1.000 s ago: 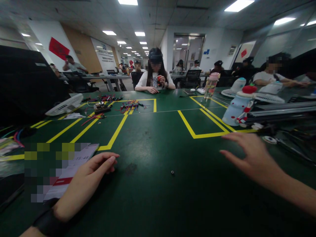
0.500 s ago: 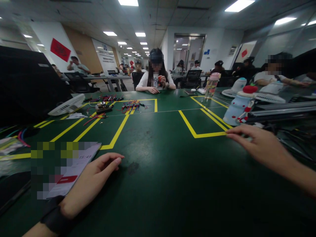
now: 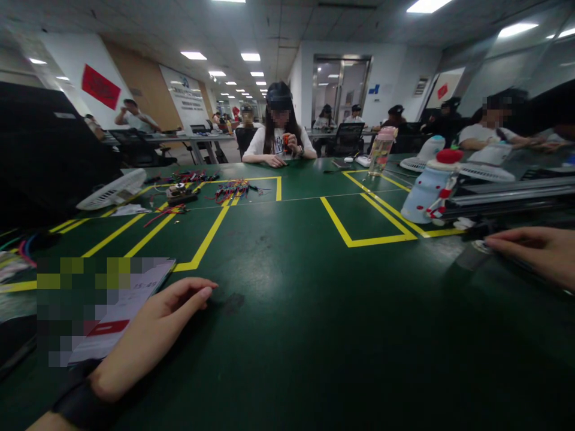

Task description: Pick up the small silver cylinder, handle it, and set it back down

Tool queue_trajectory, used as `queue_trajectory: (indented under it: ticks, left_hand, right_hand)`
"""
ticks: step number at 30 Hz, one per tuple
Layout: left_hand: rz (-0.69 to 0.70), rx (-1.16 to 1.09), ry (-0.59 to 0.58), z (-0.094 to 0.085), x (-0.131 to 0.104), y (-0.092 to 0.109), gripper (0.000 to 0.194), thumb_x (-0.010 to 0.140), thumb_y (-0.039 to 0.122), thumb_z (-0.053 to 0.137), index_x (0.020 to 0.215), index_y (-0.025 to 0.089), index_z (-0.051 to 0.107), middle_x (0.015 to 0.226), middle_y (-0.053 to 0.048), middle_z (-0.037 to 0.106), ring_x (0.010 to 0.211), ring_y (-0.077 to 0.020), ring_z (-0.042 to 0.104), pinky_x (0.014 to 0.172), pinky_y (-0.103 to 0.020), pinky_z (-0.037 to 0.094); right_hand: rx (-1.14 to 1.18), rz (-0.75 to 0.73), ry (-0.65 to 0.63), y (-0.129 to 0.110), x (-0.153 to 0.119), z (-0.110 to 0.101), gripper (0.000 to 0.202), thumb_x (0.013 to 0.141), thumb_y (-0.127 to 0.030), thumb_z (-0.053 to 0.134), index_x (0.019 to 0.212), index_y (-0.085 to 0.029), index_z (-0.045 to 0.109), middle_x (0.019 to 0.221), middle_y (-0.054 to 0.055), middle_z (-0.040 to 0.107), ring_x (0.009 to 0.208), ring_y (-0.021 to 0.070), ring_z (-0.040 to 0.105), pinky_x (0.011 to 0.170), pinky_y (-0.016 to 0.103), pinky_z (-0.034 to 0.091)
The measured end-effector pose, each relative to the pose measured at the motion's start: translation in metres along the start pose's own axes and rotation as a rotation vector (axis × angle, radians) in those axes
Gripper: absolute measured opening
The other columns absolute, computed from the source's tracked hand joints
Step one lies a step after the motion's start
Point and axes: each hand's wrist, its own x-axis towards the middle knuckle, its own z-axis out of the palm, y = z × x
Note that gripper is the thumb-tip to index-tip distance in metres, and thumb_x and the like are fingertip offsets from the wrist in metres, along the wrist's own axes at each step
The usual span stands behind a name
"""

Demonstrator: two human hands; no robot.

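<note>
On the green tabletop (image 3: 287, 311) my left hand (image 3: 168, 317) rests on its side, holding nothing visible. Its fingers reach loosely forward, the thumb close to the index finger. A dark band is around that wrist. Beneath and beside the left forearm lies a phone (image 3: 146, 281) with its screen lit, partly covered by blurred blocks. Toward the right edge, my right hand (image 3: 536, 248) pinches at the top of a small dark grey cylinder (image 3: 471, 257). The cylinder is smeared, so its kind cannot be made out. Part of the right hand falls outside the view.
A blue bottle with a red top (image 3: 422, 194) and a clear pink-lidded bottle (image 3: 381, 152) stand at the right. White fans (image 3: 112, 188) and metal rails (image 3: 507, 200) flank the table. Bundled wires (image 3: 233, 190) lie left, among yellow tape lines (image 3: 381, 241). A person (image 3: 278, 134) sits opposite.
My right hand has moved to the right, and the dark grey cylinder now shows at its fingertips. The left hand keeps its pose; the whole view has shifted slightly.
</note>
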Motion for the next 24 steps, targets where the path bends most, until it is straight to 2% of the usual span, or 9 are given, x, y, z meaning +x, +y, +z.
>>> queue_trajectory:
  ticks: [8,14,19,24]
  left_hand:
    - [0.017,0.021,0.009,-0.002,-0.003,0.001,0.04,0.084,0.057,0.052,0.109,0.027,0.062,0.102,0.0,0.07,0.094,-0.0222,0.065,0.081,-0.032,0.047]
    - [0.028,0.033,0.015,-0.002,-0.005,0.003,0.039,0.085,0.055,0.052,0.109,0.025,0.064,0.1,-0.001,0.073,0.094,-0.0244,0.066,0.079,-0.032,0.048]
    - [0.017,0.018,-0.001,-0.003,-0.004,0.0,0.042,0.085,0.055,0.053,0.111,0.024,0.063,0.104,-0.005,0.072,0.095,-0.0266,0.066,0.081,-0.036,0.048]
    - [0.015,0.021,0.019,-0.003,-0.004,-0.001,0.04,0.084,0.056,0.054,0.107,0.025,0.066,0.1,-0.002,0.073,0.093,-0.0252,0.067,0.077,-0.031,0.049]
  right_hand:
    - [0.055,0.05,0.046,-0.014,-0.008,0.001,0.051,0.07,-0.068,0.056,0.103,-0.032,0.07,0.095,0.004,0.067,0.074,0.0218,0.056,0.068,0.034,0.04]
    - [0.13,-0.029,-0.043,-0.025,-0.016,-0.001,0.046,0.072,-0.059,0.061,0.1,-0.024,0.071,0.097,0.008,0.067,0.081,0.0221,0.059,0.074,0.034,0.041]
    - [0.254,0.052,0.018,-0.031,-0.025,-0.004,0.04,0.069,-0.054,0.066,0.095,-0.024,0.072,0.097,0.007,0.068,0.082,0.0239,0.06,0.074,0.036,0.043]
    - [0.495,0.153,-0.036,-0.041,-0.038,-0.008,0.039,0.064,-0.042,0.072,0.095,-0.018,0.071,0.092,0.011,0.069,0.073,0.0224,0.062,0.064,0.034,0.045]
